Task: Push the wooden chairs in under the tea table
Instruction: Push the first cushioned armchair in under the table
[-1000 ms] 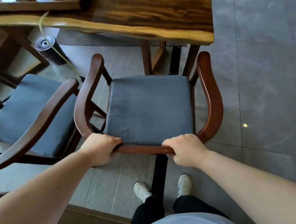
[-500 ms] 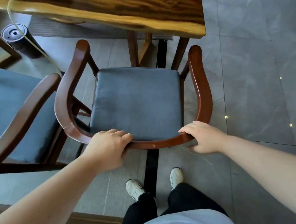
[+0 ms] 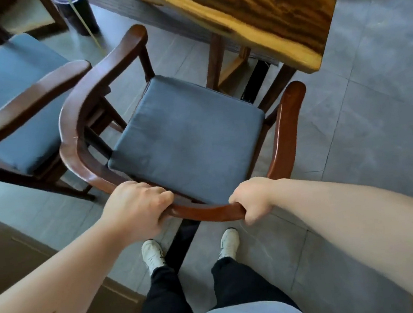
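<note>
A wooden armchair (image 3: pixel 206 213) with a curved reddish-brown back rail and a grey-blue seat cushion (image 3: pixel 186 140) stands in front of me, turned askew to the table. My left hand (image 3: pixel 137 209) is closed around the back rail on the left. My right hand (image 3: pixel 252 198) grips the same rail on the right. The tea table (image 3: pixel 261 7), a thick slab of dark and yellow wood, fills the upper right; its end corner lies above the chair's front right. A second wooden chair (image 3: pixel 23 99) with the same cushion stands to the left, its arm close to the first chair's arm.
A dark cylindrical container (image 3: pixel 78 14) with a yellowish cord (image 3: pixel 84 23) stands on the grey tiled floor (image 3: pixel 374 113) at the top left. Table legs (image 3: pixel 213 61) rise behind the seat. A brown box-like surface (image 3: pixel 14 255) lies at the lower left. My white shoes (image 3: pixel 153 256) show below the chair.
The chair has swung so that it sits at an angle to the table. My right hand went from resting on the rail to closing around it. The view shifted right.
</note>
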`<control>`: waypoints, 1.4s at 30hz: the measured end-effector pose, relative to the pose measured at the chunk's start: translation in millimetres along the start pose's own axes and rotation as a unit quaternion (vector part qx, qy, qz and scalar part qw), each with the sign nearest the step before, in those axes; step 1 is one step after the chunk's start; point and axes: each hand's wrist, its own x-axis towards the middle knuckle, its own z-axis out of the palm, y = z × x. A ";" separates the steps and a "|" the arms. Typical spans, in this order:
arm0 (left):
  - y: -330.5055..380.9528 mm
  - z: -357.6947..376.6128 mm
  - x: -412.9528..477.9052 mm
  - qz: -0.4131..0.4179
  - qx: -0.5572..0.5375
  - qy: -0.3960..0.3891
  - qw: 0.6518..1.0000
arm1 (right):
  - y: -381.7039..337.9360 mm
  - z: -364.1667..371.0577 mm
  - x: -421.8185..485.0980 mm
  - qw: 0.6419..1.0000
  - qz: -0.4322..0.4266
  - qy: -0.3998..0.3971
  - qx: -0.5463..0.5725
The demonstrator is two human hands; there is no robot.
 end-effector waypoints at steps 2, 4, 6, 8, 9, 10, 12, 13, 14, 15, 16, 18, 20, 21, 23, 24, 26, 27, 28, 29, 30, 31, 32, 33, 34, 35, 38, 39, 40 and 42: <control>3.2 -0.8 3.0 -0.009 0.000 -0.004 1.000 | 3.1 1.6 -3.5 1.000 -0.002 0.006 0.002; 13.6 0.3 13.0 -0.019 -0.001 -0.004 1.000 | 15.5 1.6 -10.6 1.000 0.001 0.007 -0.011; 26.6 3.3 28.5 -0.019 0.007 0.006 1.000 | 34.9 -1.3 -20.3 0.999 0.017 0.008 -0.028; 39.3 3.9 47.3 -0.015 0.017 0.009 1.000 | 53.7 -3.9 -30.1 0.998 0.041 0.001 -0.038; 45.4 4.3 55.7 -0.009 0.024 0.006 1.000 | 62.0 -3.0 -33.7 0.998 0.051 0.005 -0.039; 50.1 4.6 61.5 0.000 0.031 -0.001 1.000 | 67.9 -1.2 -35.8 0.998 0.056 0.011 -0.039; 48.7 3.2 62.9 0.015 0.045 -0.007 0.999 | 73.0 2.5 -36.1 0.997 0.056 0.022 -0.043; 41.9 2.0 59.0 0.018 0.047 -0.005 0.999 | 73.9 3.5 -36.0 0.997 0.052 0.029 -0.048; 31.2 0.7 53.4 0.018 0.048 -0.004 0.999 | 73.4 3.5 -35.9 0.997 0.050 0.035 -0.048; 17.8 -0.6 47.7 0.017 0.049 0.001 0.999 | 72.9 4.3 -36.1 0.997 0.050 0.042 -0.046; 4.3 -3.4 43.3 0.021 0.048 0.001 0.999 | 71.5 5.6 -36.8 0.996 0.053 0.048 -0.046; -19.2 -9.0 42.7 0.074 0.051 -0.022 0.996 | 69.7 10.1 -36.1 0.995 0.060 0.068 -0.050; -33.9 -11.2 47.8 0.137 0.065 -0.068 0.986 | 69.0 12.8 -31.0 0.991 0.065 0.104 -0.054; -40.8 -13.4 50.7 0.143 0.068 -0.092 0.983 | 67.9 11.7 -26.1 0.990 0.064 0.119 -0.049; -55.9 -25.2 62.4 0.110 0.083 -0.142 0.980 | 64.9 1.5 -17.7 0.988 0.072 0.133 -0.032; -65.3 -32.5 68.1 0.092 0.095 -0.159 0.978 | 61.6 -6.1 -13.4 0.986 0.082 0.141 -0.020; -84.9 -43.8 75.8 0.062 0.120 -0.179 0.974 | 54.7 -20.6 -2.6 0.983 0.095 0.157 0.004; -93.5 -47.7 79.4 0.052 0.132 -0.183 0.973 | 52.4 -26.2 3.0 0.983 0.097 0.158 0.006; -99.2 -49.3 80.5 0.047 0.141 -0.187 0.971 | 49.8 -30.5 6.8 0.984 0.097 0.152 0.004; -103.5 -50.2 82.1 0.049 0.142 -0.186 0.971 | 48.6 -34.2 9.5 0.984 0.098 0.146 0.004; -106.1 -50.8 82.6 0.052 0.139 -0.184 0.972 | 47.4 -36.9 9.3 0.985 0.099 0.139 0.006; -108.6 -51.1 82.7 0.058 0.133 -0.179 0.973 | 47.4 -38.1 9.5 0.986 0.099 0.136 0.009; -110.6 -51.9 82.8 0.062 0.128 -0.174 0.974 | 47.9 -39.5 10.2 0.986 0.100 0.133 0.012; -111.7 -50.9 82.1 0.066 0.120 -0.168 0.976 | 48.5 -39.7 10.2 0.986 0.100 0.129 0.013; -111.5 -50.9 80.6 0.066 0.114 -0.166 0.977 | 47.7 -40.5 10.0 0.987 0.100 0.123 0.013; -111.2 -50.7 79.1 0.065 0.111 -0.166 0.978 | 46.7 -40.6 10.3 0.988 0.099 0.117 0.012; -107.9 -49.2 73.5 0.056 0.098 -0.177 0.978 | 40.9 -39.4 10.9 0.990 0.096 0.101 0.017; -107.6 -47.7 71.3 0.051 0.095 -0.180 0.978 | 39.0 -38.8 11.3 0.990 0.097 0.097 0.020; -107.3 -46.6 69.9 0.044 0.095 -0.182 0.978 | 37.3 -40.0 10.8 0.990 0.101 0.091 0.021; -106.7 -46.7 70.8 0.034 0.097 -0.179 0.978 | 35.8 -42.9 9.6 0.990 0.110 0.079 0.028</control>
